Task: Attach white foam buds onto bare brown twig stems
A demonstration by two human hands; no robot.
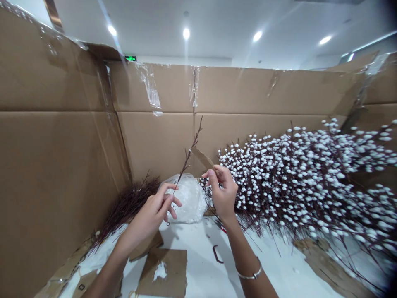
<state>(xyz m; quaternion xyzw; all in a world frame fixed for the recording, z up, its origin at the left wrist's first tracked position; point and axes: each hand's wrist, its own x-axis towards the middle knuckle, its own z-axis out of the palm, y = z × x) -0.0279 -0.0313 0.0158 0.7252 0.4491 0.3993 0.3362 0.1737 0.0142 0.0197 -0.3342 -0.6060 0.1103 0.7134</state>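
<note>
My left hand pinches the lower stem of a thin bare brown twig that stands upright in front of me. My right hand, with a silver bracelet on the wrist, is raised beside it, its fingertips pinched on something too small to make out. Just behind both hands lies a clear plastic bag of white foam beads. A pile of bare brown twigs lies to the left. A big heap of twigs studded with white buds fills the right side.
Tall cardboard walls enclose the white table at the left, back and right. Flat cardboard pieces lie near the front edge, with a small dark hook-shaped piece beside them.
</note>
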